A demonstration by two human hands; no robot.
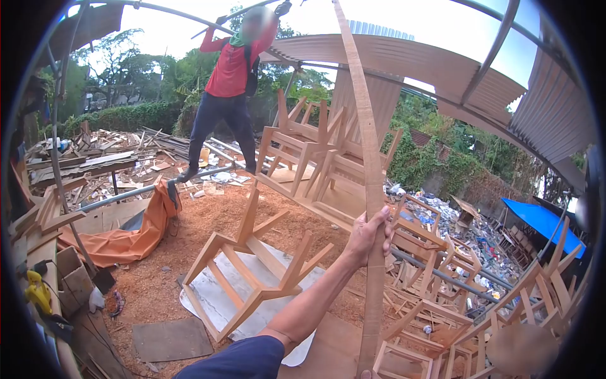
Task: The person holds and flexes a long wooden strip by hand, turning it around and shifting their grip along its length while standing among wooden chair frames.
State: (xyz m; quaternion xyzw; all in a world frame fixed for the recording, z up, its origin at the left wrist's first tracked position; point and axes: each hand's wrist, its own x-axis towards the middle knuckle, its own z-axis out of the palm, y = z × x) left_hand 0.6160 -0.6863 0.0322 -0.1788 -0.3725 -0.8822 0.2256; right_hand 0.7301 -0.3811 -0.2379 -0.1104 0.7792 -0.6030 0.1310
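Note:
A long, narrow wooden board (363, 95) rises nearly upright in front of me, from the bottom edge to the top of the view. My left hand (371, 239) is wrapped around it at mid-height, thumb near the top. At the lower end of the board a fingertip of my right hand (366, 374) shows against the wood; the rest of that hand is out of view. To the left of my forearm, an unfinished wooden chair frame (237, 284) lies tipped over on a white sheet (271, 256).
Another person (230, 82) in a red top stands on the metal framing, arms raised to an overhead pipe. Stacked chair frames (309, 145) are behind the board, with more frames (435, 316) at right. Sawdust (208, 211) covers the ground; an orange tarp (132, 234) hangs left.

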